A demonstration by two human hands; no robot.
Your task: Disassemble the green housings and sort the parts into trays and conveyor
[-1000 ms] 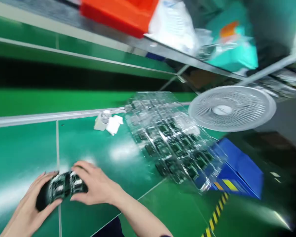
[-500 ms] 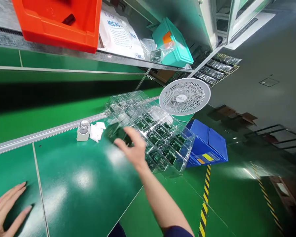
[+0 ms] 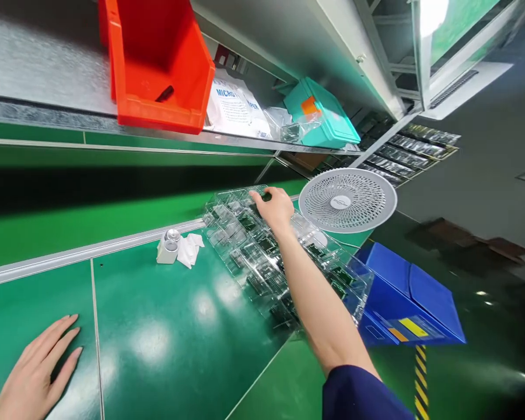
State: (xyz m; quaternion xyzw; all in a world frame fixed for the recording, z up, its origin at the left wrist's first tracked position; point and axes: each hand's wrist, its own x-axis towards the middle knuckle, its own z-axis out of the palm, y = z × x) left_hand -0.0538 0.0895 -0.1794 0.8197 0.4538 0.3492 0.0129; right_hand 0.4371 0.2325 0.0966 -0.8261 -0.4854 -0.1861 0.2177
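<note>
My right hand (image 3: 277, 209) reaches over the far end of a clear plastic tray (image 3: 262, 265), thumb and fingers curled round a dark green circuit board that is mostly hidden behind them. Other green circuit boards (image 3: 343, 276) sit in the tray's compartments, and my forearm covers part of it. At the lower left, my left hand (image 3: 41, 367) rests open on the green table (image 3: 170, 350), fingers stretched out and holding nothing. Left of the tray stand a small white holder with a metal-topped container (image 3: 170, 246) and a crumpled white wipe (image 3: 189, 249).
A round grey fan (image 3: 347, 200) stands behind the tray, and a blue bin (image 3: 413, 297) is beyond the table's right edge. On the shelf above are a red open bin (image 3: 157, 70), a white wiper packet (image 3: 238, 108) and a teal box (image 3: 328, 116).
My right hand has carried the circuit board from the tray's near left side to its far end. The view has shifted, and my left hand still lies on the table.
</note>
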